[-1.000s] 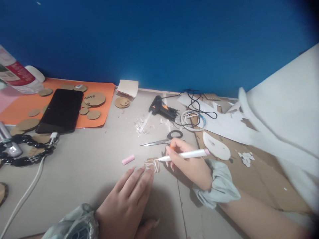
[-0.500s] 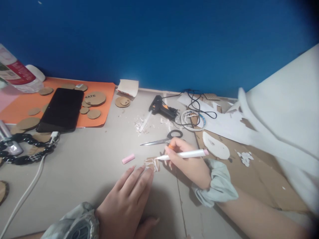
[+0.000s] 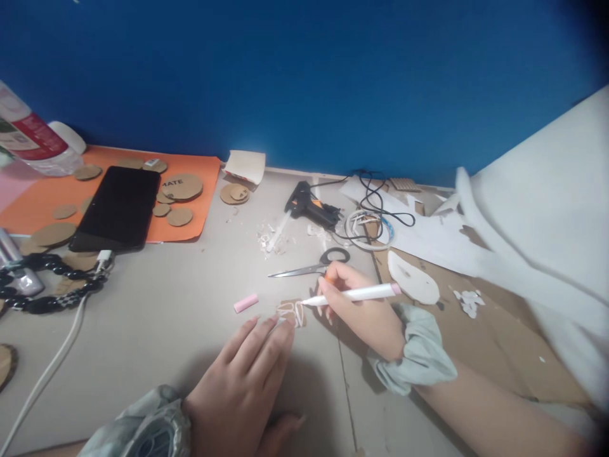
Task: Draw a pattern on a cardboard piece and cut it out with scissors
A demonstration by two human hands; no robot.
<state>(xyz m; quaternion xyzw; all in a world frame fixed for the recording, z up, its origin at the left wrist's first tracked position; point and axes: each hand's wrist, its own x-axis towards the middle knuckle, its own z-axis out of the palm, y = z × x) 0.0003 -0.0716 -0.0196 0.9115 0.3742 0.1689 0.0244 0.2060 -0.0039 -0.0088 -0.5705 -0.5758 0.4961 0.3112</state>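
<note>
A small brown cardboard piece (image 3: 299, 319) with whitish lines on it lies flat on the table. My left hand (image 3: 247, 374) rests flat beside it, fingers stretched out, with the fingertips on its near left edge. My right hand (image 3: 356, 304) is closed around a white marker (image 3: 366, 292) with a pink end. The marker's tip is at the upper right edge of the cardboard piece. A pink marker cap (image 3: 246, 303) lies just left of the piece. Scissors (image 3: 304, 270) with dark handles lie behind my right hand, partly hidden by its fingers.
A black hot glue gun (image 3: 311, 206) and its tangled cord (image 3: 380, 203) lie toward the blue wall. At left, a phone (image 3: 118, 209) and cardboard discs (image 3: 182, 187) rest on an orange sheet (image 3: 202, 203). Scraps and a white cutout (image 3: 413, 278) lie on cardboard (image 3: 499, 355) at right.
My right hand and the marker have shifted very slightly to the right. My left hand stays on the cardboard piece.
</note>
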